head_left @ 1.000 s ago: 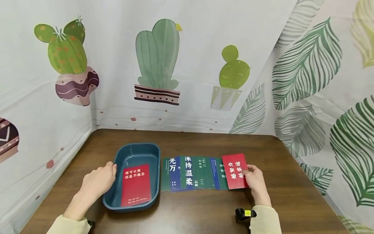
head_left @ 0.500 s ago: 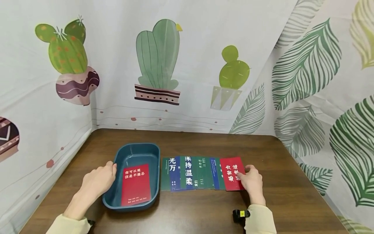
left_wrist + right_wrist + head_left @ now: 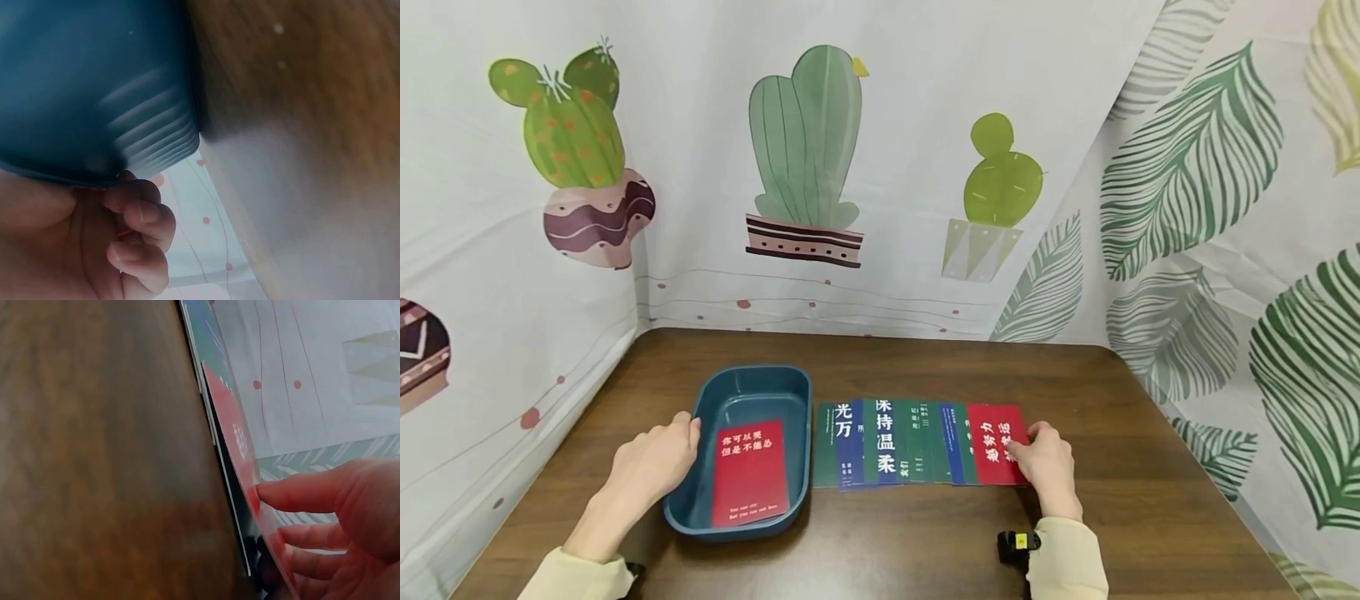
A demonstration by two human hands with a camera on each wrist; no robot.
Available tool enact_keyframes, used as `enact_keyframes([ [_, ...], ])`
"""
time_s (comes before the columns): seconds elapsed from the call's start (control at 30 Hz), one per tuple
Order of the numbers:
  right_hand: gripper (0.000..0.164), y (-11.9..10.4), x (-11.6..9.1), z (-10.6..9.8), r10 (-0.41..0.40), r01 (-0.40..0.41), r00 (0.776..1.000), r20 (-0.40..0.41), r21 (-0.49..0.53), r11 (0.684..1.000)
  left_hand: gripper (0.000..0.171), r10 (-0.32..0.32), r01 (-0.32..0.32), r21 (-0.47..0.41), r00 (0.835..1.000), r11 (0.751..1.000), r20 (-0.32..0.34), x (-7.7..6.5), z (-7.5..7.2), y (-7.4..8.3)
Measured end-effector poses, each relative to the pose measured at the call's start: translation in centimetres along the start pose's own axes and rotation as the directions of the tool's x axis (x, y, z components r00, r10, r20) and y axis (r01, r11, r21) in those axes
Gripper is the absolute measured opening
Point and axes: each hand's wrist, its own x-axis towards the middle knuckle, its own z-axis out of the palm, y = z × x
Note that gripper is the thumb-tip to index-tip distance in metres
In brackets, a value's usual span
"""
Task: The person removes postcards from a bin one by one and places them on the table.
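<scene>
Starting at the left: one red card (image 3: 751, 483) lies face up inside the blue tray (image 3: 754, 383), just right of the left hand (image 3: 658, 454); whether others lie beneath it, I can't tell. Next along, between the two hands, runs a row of green and blue cards (image 3: 883, 454) on the wooden table (image 3: 917, 546), overlapping edge on edge, so that part looks laid out. At the right end, under the fingers of the right hand (image 3: 1048, 462), sits the second red card (image 3: 992, 450), in line with the row yet not let go; settling it looks like the piece left to finish.

Now the hands! The left has the tray by its left rim, fingers curled below the edge in the wrist view, a steady hold by the look of it. Over on the right, it's a pinch: thumb on the card's face, fingers behind it, barely a card's thickness between them. And look at the right wrist view: the held end stands up off the dark card below, a gap showing, while away from the grip the red card slants down onto its neighbours.
</scene>
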Motion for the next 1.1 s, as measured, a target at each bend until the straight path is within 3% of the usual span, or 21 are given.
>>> enact_keyframes([
  [0.2, 0.040, 0.0, -0.2, 0.0, -0.014, 0.014, 1.000, -0.005, -0.029, 0.999, 0.031, -0.006, 0.006, 0.003, 1.000, 1.000, 0.011, 0.1, 0.0, 0.0],
  [0.77, 0.048, -0.2, -0.1, -1.0, -0.015, 0.015, 0.999, 0.028, 0.002, 1.000, 0.030, -0.002, 0.002, -0.004, 1.000, 1.000, 0.000, -0.1, -0.3, -0.1],
  [1.1, 0.049, -3.2, -1.4, -1.7, -0.174, 0.169, 0.984, 0.038, 0.113, 0.979, 0.029, 0.009, -0.009, -0.007, 1.000, 1.000, -0.012, -0.2, -0.3, 0.1],
])
